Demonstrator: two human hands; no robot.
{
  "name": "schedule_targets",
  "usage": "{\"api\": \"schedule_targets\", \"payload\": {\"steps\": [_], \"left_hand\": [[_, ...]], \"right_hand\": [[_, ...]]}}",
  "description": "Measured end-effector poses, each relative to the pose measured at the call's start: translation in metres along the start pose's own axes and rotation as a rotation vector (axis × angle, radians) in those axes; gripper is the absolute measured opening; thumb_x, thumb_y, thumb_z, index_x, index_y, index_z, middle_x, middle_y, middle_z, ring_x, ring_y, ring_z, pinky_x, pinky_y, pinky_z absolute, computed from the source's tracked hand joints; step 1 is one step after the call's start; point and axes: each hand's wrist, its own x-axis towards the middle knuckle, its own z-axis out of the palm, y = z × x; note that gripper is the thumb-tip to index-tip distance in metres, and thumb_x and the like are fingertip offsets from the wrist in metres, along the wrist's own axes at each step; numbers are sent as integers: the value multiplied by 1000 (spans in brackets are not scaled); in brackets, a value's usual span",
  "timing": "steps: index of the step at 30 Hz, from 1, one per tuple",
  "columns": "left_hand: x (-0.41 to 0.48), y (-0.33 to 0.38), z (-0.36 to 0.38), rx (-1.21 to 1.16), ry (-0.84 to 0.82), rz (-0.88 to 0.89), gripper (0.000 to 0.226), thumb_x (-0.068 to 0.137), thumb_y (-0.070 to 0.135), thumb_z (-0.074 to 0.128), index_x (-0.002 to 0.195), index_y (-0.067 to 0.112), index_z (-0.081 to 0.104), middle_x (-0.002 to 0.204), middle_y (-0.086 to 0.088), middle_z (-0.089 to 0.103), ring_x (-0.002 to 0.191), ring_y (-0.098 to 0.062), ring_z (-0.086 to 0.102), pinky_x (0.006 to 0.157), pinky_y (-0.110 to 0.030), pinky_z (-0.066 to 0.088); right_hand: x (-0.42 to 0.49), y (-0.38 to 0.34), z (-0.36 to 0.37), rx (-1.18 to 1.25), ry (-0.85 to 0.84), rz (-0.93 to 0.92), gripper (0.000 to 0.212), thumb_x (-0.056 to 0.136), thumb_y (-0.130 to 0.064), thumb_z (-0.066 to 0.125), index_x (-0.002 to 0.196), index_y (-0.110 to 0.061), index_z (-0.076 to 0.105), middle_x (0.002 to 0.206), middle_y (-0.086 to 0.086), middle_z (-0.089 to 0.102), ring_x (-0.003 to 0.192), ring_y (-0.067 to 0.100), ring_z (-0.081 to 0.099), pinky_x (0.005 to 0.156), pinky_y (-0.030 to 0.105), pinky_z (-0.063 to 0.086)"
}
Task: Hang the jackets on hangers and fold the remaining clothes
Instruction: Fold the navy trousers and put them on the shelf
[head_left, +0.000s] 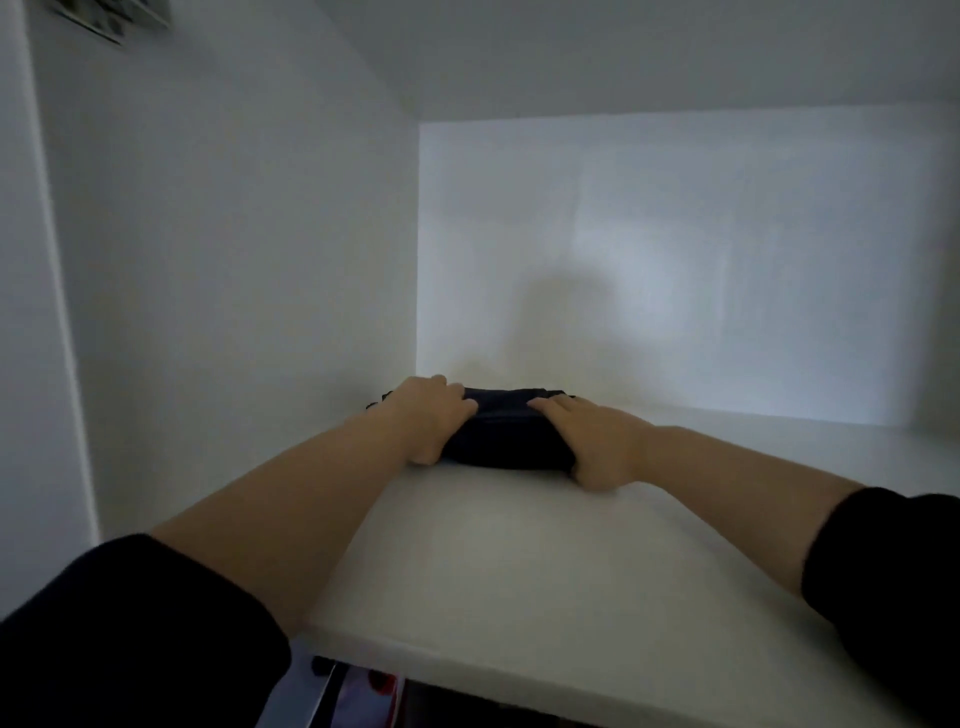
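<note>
Patterned cloth (343, 686) was glimpsed below the near edge of the white shelf (519, 571). Farther in, toward the far left corner, a folded dark garment (504, 431) was held on it, its left end gripped by the left hand (431, 415), its right end by the right hand (592, 441)

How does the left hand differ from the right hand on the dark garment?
The left hand holds the left end of the garment, the right hand its right end. The left hand's fingers curl over the top; the right hand's lie straighter. Both grip it, thumbs at the front edge.
</note>
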Motion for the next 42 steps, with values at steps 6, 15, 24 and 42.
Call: {"api": "schedule_targets", "payload": {"steps": [6, 15, 24, 42], "left_hand": [[21, -38, 52, 5, 6, -76, 45, 92, 17, 50, 134, 14, 33, 134, -9, 40, 119, -27, 42, 85, -35, 41], [18, -55, 98, -411, -84, -259, 62, 98, 53, 28, 152, 32, 5, 161, 0, -7, 147, -22, -5, 119, -46, 5], [9, -28, 74, -456, -96, -301, 65, 99, 49, 32, 153, 23, 6, 161, -3, 0, 148, -21, -2, 117, -45, 8], [-131, 225, -146, -730, 448, 258, 66, 96, 42, 42, 152, 21, 13, 159, -3, 13, 146, -19, 8, 118, -42, 10]], "right_hand": [[67, -23, 16, 115, -28, 3, 76, 89, -33, 53, 152, -27, 10, 156, 1, 21, 138, 27, 29, 113, 39, 27], [122, -24, 37, 103, 18, 107, 57, 101, -44, 33, 152, -30, 11, 157, 10, 19, 138, 34, 30, 111, 44, 30], [95, -24, 31, -122, 40, 161, 71, 96, -51, 37, 152, -21, 6, 156, 10, 18, 136, 31, 31, 102, 44, 38], [-340, -64, -54, -179, 367, 776, 51, 94, -34, 48, 138, -9, 40, 138, 12, 45, 126, 31, 40, 104, 38, 32]]}}
